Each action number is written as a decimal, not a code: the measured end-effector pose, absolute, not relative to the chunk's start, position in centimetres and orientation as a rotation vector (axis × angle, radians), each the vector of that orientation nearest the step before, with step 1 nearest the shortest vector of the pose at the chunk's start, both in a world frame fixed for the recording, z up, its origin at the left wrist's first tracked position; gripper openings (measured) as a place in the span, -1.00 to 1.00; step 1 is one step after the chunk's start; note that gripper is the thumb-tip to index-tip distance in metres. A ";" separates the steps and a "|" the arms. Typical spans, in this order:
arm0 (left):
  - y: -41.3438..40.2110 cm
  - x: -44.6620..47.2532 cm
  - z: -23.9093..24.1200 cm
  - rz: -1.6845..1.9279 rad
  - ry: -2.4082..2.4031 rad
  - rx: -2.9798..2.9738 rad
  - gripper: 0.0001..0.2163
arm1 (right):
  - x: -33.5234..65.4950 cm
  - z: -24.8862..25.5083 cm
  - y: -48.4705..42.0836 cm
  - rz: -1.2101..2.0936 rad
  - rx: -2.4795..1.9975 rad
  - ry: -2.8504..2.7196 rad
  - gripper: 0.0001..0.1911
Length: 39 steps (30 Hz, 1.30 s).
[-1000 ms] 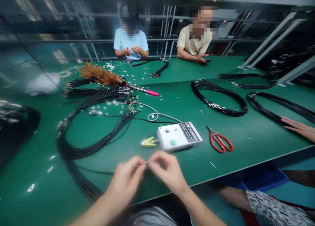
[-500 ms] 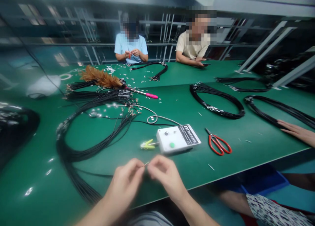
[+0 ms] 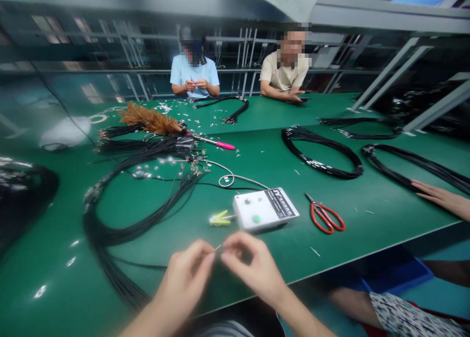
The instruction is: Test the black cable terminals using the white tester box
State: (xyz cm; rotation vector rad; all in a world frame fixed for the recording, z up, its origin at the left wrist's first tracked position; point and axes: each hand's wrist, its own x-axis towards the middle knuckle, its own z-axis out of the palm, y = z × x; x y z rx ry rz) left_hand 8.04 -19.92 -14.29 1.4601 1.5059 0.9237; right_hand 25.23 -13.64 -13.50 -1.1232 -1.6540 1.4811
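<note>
My left hand (image 3: 187, 273) is closed, pinching the end of a thin black cable (image 3: 137, 266) that runs in from the left. A short, pale wire end (image 3: 218, 248) sticks out past its fingertips. My right hand (image 3: 253, 263) meets that wire end with thumb and forefinger bent together around its tip; the exact contact is too small to make out. Just beyond my hands stands a white control box (image 3: 253, 209) with a green button and a dark label. A yellow-green clip-like piece (image 3: 220, 218) sits at the box's left side.
A large bundle of black cables (image 3: 97, 224) curves along the left. Red-handled scissors (image 3: 325, 217) lie right of the box. A brown feather duster (image 3: 150, 117) and coiled cables (image 3: 323, 153) lie farther back. Another person's hand (image 3: 440, 197) rests on cables at right; two people sit opposite.
The view has tilted slightly. My right fingers have shifted a little at the wire end and look slightly more spread. My left hand keeps its pinch on the cable.
</note>
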 end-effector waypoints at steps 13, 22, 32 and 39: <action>-20.1 7.7 -13.6 0.936 1.440 1.782 -0.83 | 25.4 -12.2 -12.5 1.492 -0.978 -1.942 -0.98; -20.2 7.5 -13.4 0.811 1.631 2.477 -0.74 | 25.5 -12.1 -12.1 1.651 -0.946 -1.873 -0.95; -20.0 6.5 -13.0 0.845 1.325 1.979 -0.78 | 25.7 -13.1 -10.4 2.407 -0.852 -1.421 -0.89; -19.8 6.8 -13.8 0.958 1.355 1.429 -0.88 | 25.3 -15.0 -10.6 2.486 -0.860 -1.240 -0.85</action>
